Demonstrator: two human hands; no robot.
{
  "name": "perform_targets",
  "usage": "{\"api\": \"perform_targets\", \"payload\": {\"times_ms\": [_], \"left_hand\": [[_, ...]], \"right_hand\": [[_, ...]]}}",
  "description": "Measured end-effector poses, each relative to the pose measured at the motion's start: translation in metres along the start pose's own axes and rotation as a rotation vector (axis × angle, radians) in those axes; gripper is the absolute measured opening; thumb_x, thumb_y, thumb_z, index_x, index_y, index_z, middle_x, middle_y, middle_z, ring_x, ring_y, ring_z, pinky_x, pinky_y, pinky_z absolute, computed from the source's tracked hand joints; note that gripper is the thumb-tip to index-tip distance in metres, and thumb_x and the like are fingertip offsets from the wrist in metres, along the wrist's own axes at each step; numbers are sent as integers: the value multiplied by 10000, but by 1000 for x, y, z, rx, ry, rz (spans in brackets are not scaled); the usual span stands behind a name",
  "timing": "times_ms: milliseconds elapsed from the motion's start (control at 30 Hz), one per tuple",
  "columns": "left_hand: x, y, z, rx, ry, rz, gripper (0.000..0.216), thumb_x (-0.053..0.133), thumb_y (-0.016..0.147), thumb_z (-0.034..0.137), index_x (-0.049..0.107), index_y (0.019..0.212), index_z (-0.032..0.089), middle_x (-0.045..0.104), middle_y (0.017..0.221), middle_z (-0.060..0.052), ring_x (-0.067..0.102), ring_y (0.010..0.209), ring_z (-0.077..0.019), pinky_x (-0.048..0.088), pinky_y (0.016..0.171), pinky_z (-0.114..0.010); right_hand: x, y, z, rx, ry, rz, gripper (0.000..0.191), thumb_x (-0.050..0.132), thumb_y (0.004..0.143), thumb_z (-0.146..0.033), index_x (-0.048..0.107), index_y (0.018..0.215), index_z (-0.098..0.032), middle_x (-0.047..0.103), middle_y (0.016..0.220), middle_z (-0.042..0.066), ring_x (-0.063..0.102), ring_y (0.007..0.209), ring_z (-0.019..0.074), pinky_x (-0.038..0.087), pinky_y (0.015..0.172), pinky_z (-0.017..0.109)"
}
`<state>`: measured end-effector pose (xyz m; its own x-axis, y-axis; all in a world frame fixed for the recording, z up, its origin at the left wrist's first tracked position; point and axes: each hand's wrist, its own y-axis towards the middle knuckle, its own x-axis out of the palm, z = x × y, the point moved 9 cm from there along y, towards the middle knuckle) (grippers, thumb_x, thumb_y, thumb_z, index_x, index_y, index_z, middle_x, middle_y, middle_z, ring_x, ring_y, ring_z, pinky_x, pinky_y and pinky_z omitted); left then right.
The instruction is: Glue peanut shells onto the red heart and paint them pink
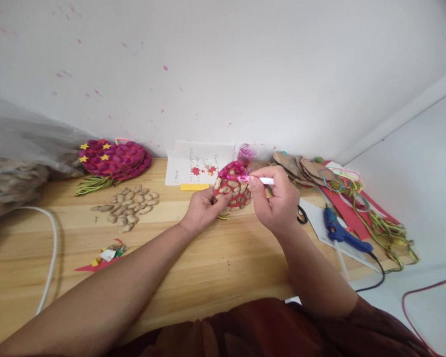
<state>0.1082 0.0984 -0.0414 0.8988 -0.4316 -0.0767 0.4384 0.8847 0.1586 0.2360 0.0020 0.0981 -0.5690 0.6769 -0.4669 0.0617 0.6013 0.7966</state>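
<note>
My left hand (204, 209) grips the lower left edge of a round red disc (233, 192) studded with unshelled peanuts, its thumb pressed on the front. Shiny magenta paint coats the peanuts along the disc's top, while those lower down are bare tan. Pinched in my right hand (277, 201) is a paintbrush (266, 181) with a white handle; its pink-smeared end lies across the disc's painted area. Just behind the disc stands a clear cup of magenta paint (247, 152). Green string pokes out beneath the disc.
Loose peanuts (128, 204) lie left, near finished magenta peanut discs (115, 157) with yellow stars. A bag of peanuts (11, 183) fills the far left. Paper sheets (173, 166) hold red stars. Right are cardboard discs (314, 171), a blue glue gun (342, 234) and green cords (388, 238).
</note>
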Motion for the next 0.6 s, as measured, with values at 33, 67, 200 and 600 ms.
{"api": "perform_targets", "payload": {"times_ms": [33,67,200,600], "left_hand": [[0,0,-1,-2,-8,1,370,720,868,513,774,906,149,801,874,-69,706,789,-212,562,788,-320],[0,0,-2,-4,-11,2,374,724,868,515,777,913,148,805,887,-72,711,798,-214,567,797,-323],[0,0,-3,-13,-37,-1,394,740,860,533,786,933,148,812,914,-74,725,827,-216,578,816,-320],[2,-2,-2,-56,-144,-31,422,787,825,566,779,915,154,794,867,-59,691,757,-189,575,756,-310]], "right_hand": [[-1,0,0,3,7,6,23,616,979,-227,639,984,-226,728,900,32,681,797,170,557,743,324],[-1,0,1,6,16,12,23,617,977,-224,640,983,-224,728,903,32,680,797,167,556,744,320],[-1,0,2,26,50,18,29,612,979,-225,641,975,-223,728,898,24,667,767,152,545,704,297],[0,0,7,43,101,10,27,618,977,-222,643,986,-216,722,883,14,656,758,139,529,715,283]]}}
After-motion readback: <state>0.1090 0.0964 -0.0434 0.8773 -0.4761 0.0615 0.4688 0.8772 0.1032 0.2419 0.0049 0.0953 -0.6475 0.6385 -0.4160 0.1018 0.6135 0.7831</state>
